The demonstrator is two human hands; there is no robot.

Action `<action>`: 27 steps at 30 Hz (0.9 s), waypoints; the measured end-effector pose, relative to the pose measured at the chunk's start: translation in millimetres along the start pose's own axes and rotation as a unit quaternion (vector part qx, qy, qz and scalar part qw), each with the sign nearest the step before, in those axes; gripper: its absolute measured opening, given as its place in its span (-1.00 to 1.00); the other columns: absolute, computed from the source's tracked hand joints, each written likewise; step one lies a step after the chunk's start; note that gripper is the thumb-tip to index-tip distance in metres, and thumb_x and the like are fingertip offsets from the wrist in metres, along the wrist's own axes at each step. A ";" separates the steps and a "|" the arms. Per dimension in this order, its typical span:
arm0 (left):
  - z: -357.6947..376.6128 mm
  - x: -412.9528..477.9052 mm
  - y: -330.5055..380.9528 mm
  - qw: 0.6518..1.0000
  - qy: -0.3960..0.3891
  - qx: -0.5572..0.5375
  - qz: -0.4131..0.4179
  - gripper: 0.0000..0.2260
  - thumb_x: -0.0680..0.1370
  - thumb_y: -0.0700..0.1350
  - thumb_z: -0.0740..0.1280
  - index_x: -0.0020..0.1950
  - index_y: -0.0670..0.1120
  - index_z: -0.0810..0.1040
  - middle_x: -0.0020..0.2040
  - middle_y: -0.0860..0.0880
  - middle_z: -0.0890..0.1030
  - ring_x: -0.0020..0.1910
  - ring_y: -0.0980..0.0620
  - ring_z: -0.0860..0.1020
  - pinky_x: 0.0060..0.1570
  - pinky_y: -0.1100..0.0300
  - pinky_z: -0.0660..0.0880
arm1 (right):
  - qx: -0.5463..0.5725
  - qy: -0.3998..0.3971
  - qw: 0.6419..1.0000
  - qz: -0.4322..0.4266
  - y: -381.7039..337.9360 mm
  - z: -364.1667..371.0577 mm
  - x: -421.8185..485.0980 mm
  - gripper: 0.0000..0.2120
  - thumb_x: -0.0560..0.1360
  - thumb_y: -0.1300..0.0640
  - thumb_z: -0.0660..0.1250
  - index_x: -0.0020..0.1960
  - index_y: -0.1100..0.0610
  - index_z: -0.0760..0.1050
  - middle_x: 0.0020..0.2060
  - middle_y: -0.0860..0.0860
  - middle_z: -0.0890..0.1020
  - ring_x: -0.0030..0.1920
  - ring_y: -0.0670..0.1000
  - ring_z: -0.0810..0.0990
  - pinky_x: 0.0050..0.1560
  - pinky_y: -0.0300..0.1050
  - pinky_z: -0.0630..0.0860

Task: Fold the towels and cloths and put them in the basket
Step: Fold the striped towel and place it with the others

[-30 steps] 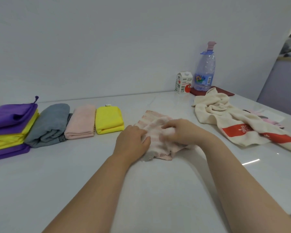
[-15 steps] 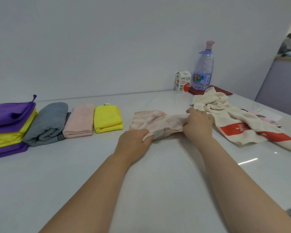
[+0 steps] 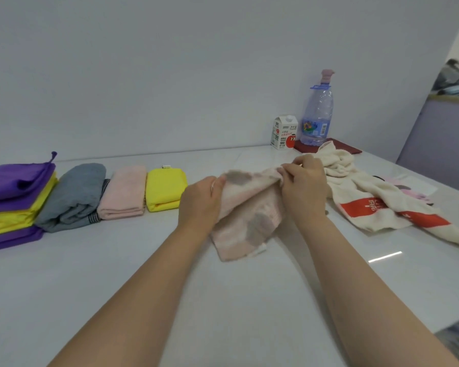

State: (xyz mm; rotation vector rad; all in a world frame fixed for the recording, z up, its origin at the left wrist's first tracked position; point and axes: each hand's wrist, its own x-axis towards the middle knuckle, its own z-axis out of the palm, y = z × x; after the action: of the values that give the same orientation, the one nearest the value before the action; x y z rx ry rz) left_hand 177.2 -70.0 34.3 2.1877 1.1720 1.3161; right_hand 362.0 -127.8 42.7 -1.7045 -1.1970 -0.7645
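A pale pink towel with grey patches (image 3: 247, 221) hangs between both hands above the white table (image 3: 223, 300), its lower edge touching the tabletop. My left hand (image 3: 200, 201) grips its left top corner and my right hand (image 3: 304, 188) pinches its right top edge. Folded cloths lie in a row at the left: a purple and yellow stack (image 3: 13, 200), a grey towel (image 3: 73, 197), a pink towel (image 3: 123, 196) and a yellow cloth (image 3: 164, 189). A crumpled cream towel with red bands (image 3: 374, 200) lies to the right. No basket is in view.
A juice carton (image 3: 284, 132) and a large water bottle (image 3: 317, 115) on a dark red mat (image 3: 339, 148) stand at the back by the wall. Small pink items (image 3: 414, 193) lie beyond the cream towel. A purple cabinet (image 3: 443, 144) stands at the far right.
The pink towel lay bunched under both hands; both hands have spread apart and lifted it, so it now hangs open between them.
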 end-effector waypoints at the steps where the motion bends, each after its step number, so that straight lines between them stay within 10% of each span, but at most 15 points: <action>1: -3.9 9.1 5.3 1.000 0.006 -0.017 -0.013 -0.63 0.63 -0.05 0.18 -0.37 -0.11 0.31 -0.34 -0.22 0.49 -0.29 -0.15 0.38 -0.30 0.07 0.09 | 0.003 0.022 1.000 -0.003 -4.9 -3.2 4.1 -0.82 0.45 0.18 0.33 -0.18 0.24 0.66 -0.24 0.15 0.53 -0.19 0.18 0.48 -0.21 -0.04 0.39; 5: -20.7 49.6 24.7 0.994 -0.068 -0.044 -0.078 -0.56 0.61 -0.05 0.22 -0.45 -0.09 0.25 -0.45 -0.10 0.32 -0.30 -0.09 0.31 -0.30 0.07 0.10 | -0.074 -0.160 0.984 0.032 -17.8 -20.3 36.7 -0.80 0.47 0.21 0.25 -0.27 0.24 0.57 -0.30 0.13 0.50 -0.16 0.16 0.48 -0.25 -0.11 0.30; 9: -36.0 82.8 23.9 0.955 -0.236 -0.086 -0.160 -0.68 0.53 -0.02 0.34 -0.38 -0.10 0.41 -0.39 -0.09 0.43 -0.34 -0.04 0.39 -0.31 0.15 0.29 | -0.019 -0.436 0.890 0.129 -19.3 -28.1 77.4 -0.85 0.38 0.32 0.26 -0.32 0.30 0.55 -0.43 0.12 0.47 -0.34 0.06 0.41 -0.35 -0.18 0.31; 12: -42.4 103.1 19.8 0.919 -0.327 -0.109 -0.191 -0.85 0.51 -0.10 0.39 -0.07 -0.18 0.62 -0.17 -0.13 0.61 -0.19 -0.04 0.55 -0.19 0.18 0.46 | -0.012 -0.433 0.891 0.139 -13.4 -21.0 103.6 -0.84 0.37 0.29 0.26 -0.19 0.34 0.60 -0.33 0.15 0.57 -0.30 0.08 0.48 -0.27 -0.11 0.40; 15: -37.7 128.3 19.0 0.965 -0.228 0.059 -0.114 -0.86 0.50 -0.08 0.35 -0.23 -0.09 0.58 -0.25 -0.08 0.56 -0.17 -0.06 0.54 -0.30 0.23 0.38 | -0.112 -0.384 0.907 0.128 -11.8 -8.3 124.7 -0.86 0.37 0.19 0.33 -0.11 0.23 0.56 -0.24 0.10 0.58 -0.21 0.13 0.54 -0.24 -0.15 0.43; 18: -27.8 148.1 23.0 0.940 -0.104 0.326 -0.016 -0.84 0.53 -0.04 0.30 -0.13 -0.10 0.60 -0.10 -0.11 0.59 -0.04 -0.15 0.56 -0.23 0.19 0.33 | -0.177 -0.375 0.906 0.084 -17.7 17.6 137.7 -0.77 0.43 0.14 0.35 0.05 0.20 0.52 -0.07 0.13 0.60 -0.08 0.15 0.55 -0.14 -0.13 0.42; 23: -4.6 179.5 17.3 0.986 -0.046 0.135 -0.087 -0.76 0.55 -0.22 0.22 0.18 -0.07 0.56 0.21 -0.16 0.55 0.21 -0.17 0.50 -0.04 0.16 0.39 | -0.054 -0.267 0.956 0.112 -17.7 59.1 139.0 -0.60 0.55 0.21 0.19 0.38 0.21 0.31 0.26 0.20 0.50 0.21 0.20 0.50 0.03 -0.09 0.40; 27: 24.1 151.0 4.9 0.980 -0.153 0.111 -0.056 -0.29 0.55 -0.15 0.26 0.56 0.05 -0.11 0.57 -0.08 -0.13 0.51 -0.11 0.12 0.39 0.01 0.22 | 0.003 -0.386 0.909 0.161 -3.7 85.0 109.7 -0.31 0.57 0.13 0.18 0.55 0.14 -0.15 0.50 0.14 0.16 0.42 0.20 0.28 0.36 0.05 0.27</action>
State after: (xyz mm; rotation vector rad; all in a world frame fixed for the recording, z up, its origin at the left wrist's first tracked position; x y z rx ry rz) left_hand 235.3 48.6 111.5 2.3308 1.3454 0.7995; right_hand 395.7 -7.1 102.5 -2.2102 -1.3501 0.1563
